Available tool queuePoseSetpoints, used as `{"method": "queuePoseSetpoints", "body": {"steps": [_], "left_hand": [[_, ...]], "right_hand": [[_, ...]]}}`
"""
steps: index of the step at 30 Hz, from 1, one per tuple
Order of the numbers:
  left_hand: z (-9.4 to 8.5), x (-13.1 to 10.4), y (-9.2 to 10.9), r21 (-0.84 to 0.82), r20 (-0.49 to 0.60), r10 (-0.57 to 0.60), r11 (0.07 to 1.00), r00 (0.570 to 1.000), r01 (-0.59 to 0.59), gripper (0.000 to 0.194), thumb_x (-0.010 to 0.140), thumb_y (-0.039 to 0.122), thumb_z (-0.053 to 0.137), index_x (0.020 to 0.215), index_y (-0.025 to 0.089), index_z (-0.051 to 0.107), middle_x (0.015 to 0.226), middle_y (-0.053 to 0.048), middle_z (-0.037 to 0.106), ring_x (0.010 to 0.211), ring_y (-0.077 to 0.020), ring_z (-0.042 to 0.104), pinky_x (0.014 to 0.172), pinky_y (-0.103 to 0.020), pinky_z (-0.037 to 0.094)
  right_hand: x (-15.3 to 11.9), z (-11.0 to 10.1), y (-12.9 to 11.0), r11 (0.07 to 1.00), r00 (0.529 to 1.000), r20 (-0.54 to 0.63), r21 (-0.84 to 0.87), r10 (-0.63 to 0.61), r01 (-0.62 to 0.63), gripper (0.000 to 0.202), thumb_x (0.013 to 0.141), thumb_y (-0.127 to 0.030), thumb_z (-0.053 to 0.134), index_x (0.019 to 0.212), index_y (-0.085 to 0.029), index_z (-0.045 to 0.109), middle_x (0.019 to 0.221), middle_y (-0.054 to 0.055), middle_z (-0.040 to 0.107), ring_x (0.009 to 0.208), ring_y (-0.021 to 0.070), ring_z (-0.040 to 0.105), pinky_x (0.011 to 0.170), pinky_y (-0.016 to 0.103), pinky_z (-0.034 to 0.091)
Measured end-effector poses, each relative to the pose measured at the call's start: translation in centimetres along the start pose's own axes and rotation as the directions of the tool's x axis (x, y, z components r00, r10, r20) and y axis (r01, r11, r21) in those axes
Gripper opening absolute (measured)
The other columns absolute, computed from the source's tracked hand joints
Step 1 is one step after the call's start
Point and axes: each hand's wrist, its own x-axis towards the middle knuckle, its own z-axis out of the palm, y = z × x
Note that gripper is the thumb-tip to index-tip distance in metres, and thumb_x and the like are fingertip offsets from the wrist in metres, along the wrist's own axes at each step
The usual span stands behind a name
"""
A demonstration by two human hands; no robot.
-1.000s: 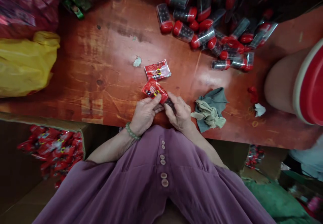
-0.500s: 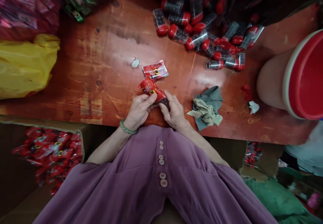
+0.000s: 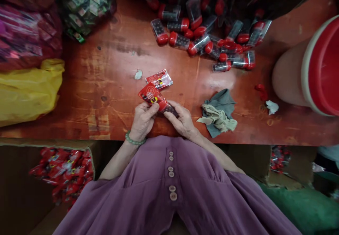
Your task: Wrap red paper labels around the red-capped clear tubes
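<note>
Pinched under the thumb of my left hand (image 3: 143, 119) is a red printed packet (image 3: 151, 94), its flat end pointing away from me to the upper left. My right hand (image 3: 183, 120) is closed around the packet's other end, where a dark, bumpy tube (image 3: 171, 109) shows; whether it lies fully inside the packet I cannot tell. Just beyond, a flat red and clear packet (image 3: 162, 79) lies on the table, partly behind the held one. A green bead bracelet (image 3: 134, 139) circles my left wrist.
Red-capped clear tubes with dark balls (image 3: 180, 40) are heaped at the back. Grey-green rags (image 3: 218, 113) lie right of my hands, near a red-lidded bucket (image 3: 291, 72). Bags, one yellow (image 3: 29, 90), stand on the left. Below the table edge, a carton (image 3: 92, 157) holds red packets.
The held packet has turned to show more of its printed face, and its flat end has swung left. Both hands keep their grip. The whole view has shifted slightly.
</note>
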Motion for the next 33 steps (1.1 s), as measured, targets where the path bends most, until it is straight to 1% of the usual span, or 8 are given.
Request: {"method": "queuePoseSetpoints", "body": {"steps": [4,7,12,15,18,23,29,33], "left_hand": [[-0.2,0.2,0.0,0.016,0.015,-0.018,1.0,1.0,0.017,0.03,0.053,0.034,0.095,0.068,0.017,0.075,0.069,0.002,0.073,0.063,-0.0077,0.064,0.07,-0.021,0.051],[-0.1,0.3,0.0,-0.018,0.013,-0.048,0.999,0.999,0.048,0.032,0.051,0.034,0.095,0.07,0.018,0.076,0.074,0.001,0.074,0.069,-0.0088,0.066,0.075,-0.022,0.053],[0.8,0.1,-0.4,-0.013,-0.017,-0.065,0.998,0.998,0.065,0.03,0.055,0.037,0.094,0.07,0.018,0.076,0.073,0.001,0.074,0.067,-0.0082,0.065,0.07,-0.021,0.053],[1.4,-0.1,-0.7,0.01,-0.021,-0.058,0.998,0.998,0.058,0.029,0.059,0.039,0.092,0.075,0.018,0.078,0.075,0.0,0.075,0.07,-0.0095,0.067,0.071,-0.022,0.054],[1.6,-0.2,-0.8,0.035,-0.014,-0.043,0.998,0.999,0.044,0.029,0.062,0.04,0.09,0.077,0.019,0.078,0.074,-0.001,0.075,0.069,-0.0107,0.067,0.073,-0.024,0.056],[1.3,0.1,-0.4,0.072,0.036,-0.032,0.997,0.999,0.029,0.035,0.065,0.052,0.085,0.075,0.019,0.077,0.076,-0.002,0.075,0.072,-0.0135,0.069,0.075,-0.028,0.058],[1.4,0.3,-1.1,0.084,-0.027,0.05,0.995,0.998,-0.048,0.031,0.061,0.048,0.088,0.072,0.021,0.077,0.069,0.001,0.073,0.066,-0.0115,0.067,0.073,-0.026,0.057],[1.5,0.6,-1.0,0.112,-0.025,0.026,0.993,0.999,-0.023,0.036,0.061,0.053,0.087,0.071,0.02,0.075,0.071,0.0,0.074,0.073,-0.0146,0.07,0.076,-0.029,0.059]], "right_hand": [[0.0,0.1,0.5,0.979,0.994,0.03,-0.176,-0.103,0.107,0.033,0.099,-0.034,0.053,0.126,-0.016,0.057,0.104,0.012,0.073,0.093,0.0203,0.07,0.083,0.034,0.059],[0.0,0.2,0.5,0.971,0.996,0.021,-0.221,-0.087,0.089,0.032,0.099,-0.036,0.05,0.124,-0.017,0.057,0.101,0.012,0.073,0.089,0.021,0.07,0.081,0.035,0.059],[-0.2,1.1,-0.1,0.974,0.974,-0.096,0.116,0.205,-0.193,0.03,0.098,-0.044,0.053,0.118,-0.022,0.057,0.101,0.004,0.071,0.087,0.0158,0.067,0.079,0.031,0.056],[-0.5,2.0,-0.2,0.927,0.94,-0.145,0.267,0.31,-0.265,0.031,0.096,-0.045,0.054,0.116,-0.022,0.057,0.1,0.004,0.069,0.087,0.0154,0.065,0.081,0.032,0.054],[-0.5,2.2,0.0,0.895,0.922,-0.152,0.341,0.356,-0.289,0.033,0.094,-0.047,0.057,0.114,-0.022,0.057,0.093,0.002,0.066,0.079,0.0139,0.061,0.075,0.03,0.052],[-0.1,1.6,0.5,0.811,0.908,-0.046,0.469,0.417,-0.349,0.038,0.091,-0.053,0.059,0.112,-0.022,0.056,0.069,-0.006,0.052,0.056,0.0092,0.046,0.057,0.024,0.044],[-0.2,2.7,0.4,0.892,0.911,-0.199,0.358,0.361,-0.275,0.034,0.093,-0.049,0.059,0.113,-0.023,0.056,0.09,0.001,0.063,0.079,0.014,0.058,0.076,0.031,0.051],[0.0,2.9,0.3,0.856,0.894,-0.197,0.428,0.401,-0.29,0.034,0.092,-0.051,0.058,0.111,-0.022,0.056,0.082,-0.001,0.059,0.073,0.0132,0.056,0.07,0.028,0.05]]}}
